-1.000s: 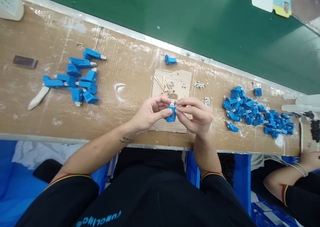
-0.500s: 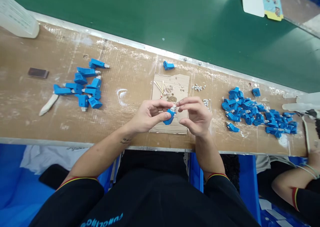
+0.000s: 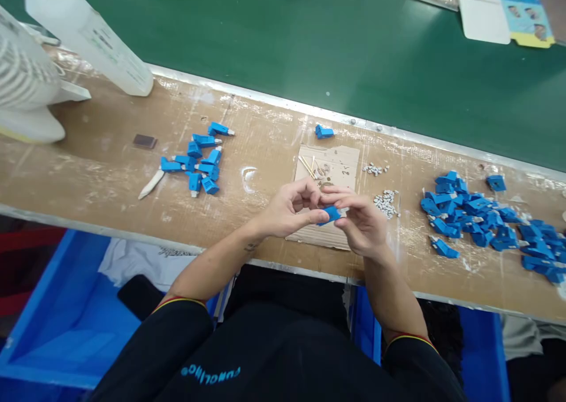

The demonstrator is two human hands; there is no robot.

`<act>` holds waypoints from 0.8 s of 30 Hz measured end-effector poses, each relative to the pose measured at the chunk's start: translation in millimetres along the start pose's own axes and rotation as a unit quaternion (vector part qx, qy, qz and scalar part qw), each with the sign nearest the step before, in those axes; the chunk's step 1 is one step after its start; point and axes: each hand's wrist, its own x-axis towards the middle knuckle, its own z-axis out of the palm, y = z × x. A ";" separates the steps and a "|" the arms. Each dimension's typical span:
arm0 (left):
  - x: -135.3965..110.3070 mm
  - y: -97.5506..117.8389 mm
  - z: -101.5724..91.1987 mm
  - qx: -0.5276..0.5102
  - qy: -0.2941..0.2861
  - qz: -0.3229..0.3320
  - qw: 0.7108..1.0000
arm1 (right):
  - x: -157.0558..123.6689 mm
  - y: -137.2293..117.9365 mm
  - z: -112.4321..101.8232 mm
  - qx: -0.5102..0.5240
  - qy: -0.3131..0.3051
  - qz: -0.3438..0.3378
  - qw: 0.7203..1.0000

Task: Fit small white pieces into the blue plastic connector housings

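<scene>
My left hand [image 3: 289, 208] and my right hand [image 3: 360, 222] meet over a piece of cardboard [image 3: 329, 172] on the wooden bench. Between their fingertips sits one small blue plastic part [image 3: 330, 214]. Left thumb and fingers pinch it from the left, and the right fingers close on it from the right. A group of several finished blue parts with white tips [image 3: 198, 160] lies to the left. A large heap of loose blue parts [image 3: 477, 213] lies to the right. Small grey pieces [image 3: 385, 203] sit just right of the cardboard.
A green conveyor belt [image 3: 309, 42] runs behind the bench. A white bottle [image 3: 92, 36] and a white fan [image 3: 22, 78] stand at the far left. A single blue part [image 3: 324, 132], thin sticks [image 3: 307, 165], a dark small block [image 3: 144, 141] and a white strip [image 3: 151, 184] lie on the bench. Blue bins [image 3: 66, 313] sit below.
The view has swung left and pulled back, bringing the bottle and fan in. My hands have closed together, and the blue part now lies flatter between them.
</scene>
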 end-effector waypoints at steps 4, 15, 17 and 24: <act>5.5 18.7 -44.9 0.122 0.195 0.091 0.969 | -4.1 5.9 -33.7 -0.063 0.136 0.042 0.988; 37.6 54.7 -234.7 0.498 0.169 0.035 0.850 | -49.9 40.5 -165.5 -0.492 0.307 0.300 0.758; 42.2 53.4 -235.6 0.440 0.105 0.096 0.887 | -52.3 41.1 -167.5 -0.526 0.344 0.274 0.728; 28.1 69.1 -121.5 0.289 0.261 0.104 0.915 | -43.1 60.2 -138.9 -0.477 0.096 0.307 0.818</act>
